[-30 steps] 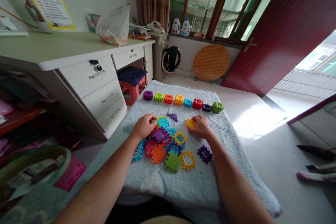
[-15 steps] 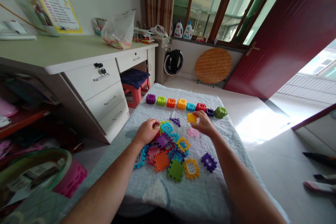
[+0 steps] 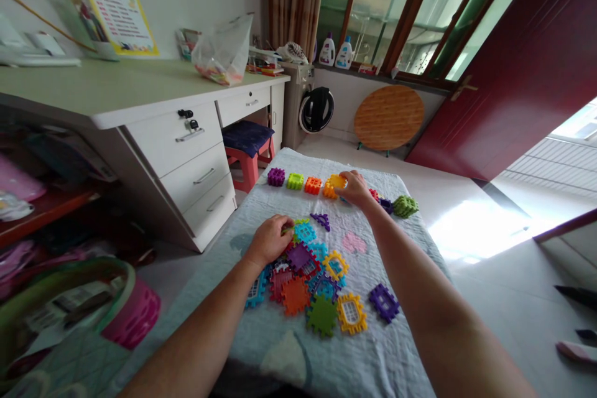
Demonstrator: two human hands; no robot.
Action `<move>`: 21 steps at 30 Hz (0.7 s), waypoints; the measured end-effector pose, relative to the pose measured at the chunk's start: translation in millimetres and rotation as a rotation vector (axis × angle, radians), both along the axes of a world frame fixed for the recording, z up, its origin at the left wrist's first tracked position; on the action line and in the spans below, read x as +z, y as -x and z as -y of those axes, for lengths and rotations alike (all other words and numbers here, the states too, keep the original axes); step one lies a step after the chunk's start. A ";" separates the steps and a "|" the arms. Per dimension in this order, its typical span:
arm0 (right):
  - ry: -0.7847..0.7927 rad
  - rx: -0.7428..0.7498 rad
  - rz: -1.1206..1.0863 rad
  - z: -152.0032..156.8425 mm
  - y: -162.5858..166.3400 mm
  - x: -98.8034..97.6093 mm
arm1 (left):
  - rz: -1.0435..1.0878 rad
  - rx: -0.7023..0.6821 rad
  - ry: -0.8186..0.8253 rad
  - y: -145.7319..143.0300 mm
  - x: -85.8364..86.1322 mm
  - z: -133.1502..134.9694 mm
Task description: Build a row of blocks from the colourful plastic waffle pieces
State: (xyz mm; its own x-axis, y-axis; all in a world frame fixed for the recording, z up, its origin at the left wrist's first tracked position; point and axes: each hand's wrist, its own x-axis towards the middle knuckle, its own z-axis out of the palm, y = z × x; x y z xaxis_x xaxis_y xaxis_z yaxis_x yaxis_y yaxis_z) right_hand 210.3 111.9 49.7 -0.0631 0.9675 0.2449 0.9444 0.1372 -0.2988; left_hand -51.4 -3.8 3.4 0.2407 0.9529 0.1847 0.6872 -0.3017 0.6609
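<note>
My right hand (image 3: 356,189) pinches a yellow building tile (image 3: 339,180) at the yellow stack (image 3: 329,191), in a row of tiles sorted by colour. In that row stand a purple stack (image 3: 276,177), a lime stack (image 3: 295,181), an orange stack (image 3: 313,185) and a dark green stack (image 3: 405,206). My left hand (image 3: 271,240) rests with curled fingers at the far left edge of a loose pile; what its fingertips grip is hidden. That pile holds a purple tile (image 3: 299,256), an orange tile (image 3: 295,296), a green tile (image 3: 321,316) and window tiles.
A grey-blue cloth (image 3: 289,357) covers the low table. One purple window tile (image 3: 384,303) lies apart at right, a purple triangle (image 3: 321,221) beyond the pile. The desk (image 3: 153,90) stands at left, a red stool (image 3: 249,165) beside it, and a basket (image 3: 135,311) at lower left.
My right hand has moved forward with the yellow tile, from above the cloth to the yellow stack. My left hand stays at the pile. The view has shifted slightly.
</note>
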 end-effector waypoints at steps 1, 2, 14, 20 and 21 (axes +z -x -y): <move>0.019 -0.006 0.016 -3.9 2.8 2.8 | 0.002 -0.001 0.004 0.1 0.4 0.2; 0.040 -0.013 0.031 -7.2 5.4 5.5 | 0.005 -0.003 0.008 0.2 0.8 0.3; 0.146 -0.060 0.155 -26.6 10.5 10.5 | 0.042 -0.006 0.020 0.9 2.3 1.0; 0.251 -0.053 0.213 -28.9 9.6 7.2 | 0.047 -0.011 0.018 1.5 1.8 0.5; 0.255 -0.052 0.212 -28.4 8.9 6.6 | 0.046 -0.010 0.017 1.7 1.6 0.4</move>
